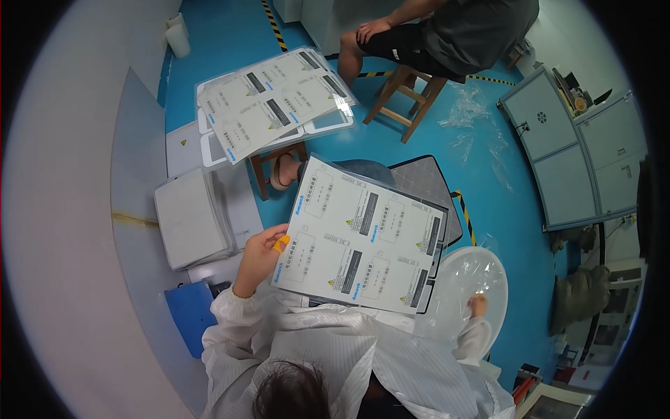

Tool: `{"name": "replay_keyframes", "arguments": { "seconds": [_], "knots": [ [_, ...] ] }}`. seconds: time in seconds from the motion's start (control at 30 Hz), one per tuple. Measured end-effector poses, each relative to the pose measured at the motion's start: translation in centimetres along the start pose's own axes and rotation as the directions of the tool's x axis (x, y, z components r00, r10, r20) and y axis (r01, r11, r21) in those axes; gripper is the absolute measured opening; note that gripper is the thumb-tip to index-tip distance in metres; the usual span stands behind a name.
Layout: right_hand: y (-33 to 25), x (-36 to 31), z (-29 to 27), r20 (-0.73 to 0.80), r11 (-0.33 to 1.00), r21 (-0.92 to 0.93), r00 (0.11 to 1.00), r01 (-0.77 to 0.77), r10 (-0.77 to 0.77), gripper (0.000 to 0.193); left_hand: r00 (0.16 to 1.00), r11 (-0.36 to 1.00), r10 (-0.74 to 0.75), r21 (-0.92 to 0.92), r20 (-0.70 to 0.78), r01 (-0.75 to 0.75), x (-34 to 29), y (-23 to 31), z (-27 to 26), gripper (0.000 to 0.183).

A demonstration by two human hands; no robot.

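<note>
A large white printed sheet (324, 241), marked with repeated label panels, lies tilted across my lap. My left hand (259, 260) pinches its left edge, and an orange finger cot covers one fingertip. Under the sheet's right side shows the black edge of a board or tray (441, 260). Over on the right, my right hand (477, 306) is closed above a round white bin (500, 297). Clear plastic film (469, 278) gathers around those fingers and in the bin; exactly how it is gripped is hard to see.
Similar printed sheets (269, 101) lie on a wooden stool (259, 171) ahead. White sheets (190, 222) are stacked at left, above a blue box (190, 315). Another person (460, 38) sits on a stool (405, 105). Loose film (481, 122) litters the floor beside grey cabinets (544, 133).
</note>
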State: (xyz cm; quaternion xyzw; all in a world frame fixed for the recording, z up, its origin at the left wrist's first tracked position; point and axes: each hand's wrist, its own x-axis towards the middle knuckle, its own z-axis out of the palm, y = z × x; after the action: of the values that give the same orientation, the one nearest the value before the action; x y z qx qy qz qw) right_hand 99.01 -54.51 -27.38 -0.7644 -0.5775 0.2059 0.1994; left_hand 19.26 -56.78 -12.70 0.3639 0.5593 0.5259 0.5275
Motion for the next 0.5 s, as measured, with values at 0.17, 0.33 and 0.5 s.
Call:
{"name": "replay_keyframes", "arguments": {
  "seconds": [0.17,0.33,0.5],
  "knots": [
    [-20.2,5.8,-5.2,-0.735,0.890,0.367,0.671,0.271,0.099,0.023,0.982,0.987,-0.159,0.049,0.101,0.155,-0.3,2.0,0.2,0.034],
    [-45.4,-1.2,0.8,-0.301,0.747,0.483,0.887,0.458,-0.349,0.027,0.973,0.988,-0.153,0.063,0.174,0.144,0.9,2.2,0.1,0.034],
    [-57.5,-10.2,14.9,0.333,0.414,0.363,0.299,0.835,-0.894,0.033,0.975,0.990,-0.133,0.066,0.179,0.123,1.8,1.4,0.5,0.034]
  ]
}}
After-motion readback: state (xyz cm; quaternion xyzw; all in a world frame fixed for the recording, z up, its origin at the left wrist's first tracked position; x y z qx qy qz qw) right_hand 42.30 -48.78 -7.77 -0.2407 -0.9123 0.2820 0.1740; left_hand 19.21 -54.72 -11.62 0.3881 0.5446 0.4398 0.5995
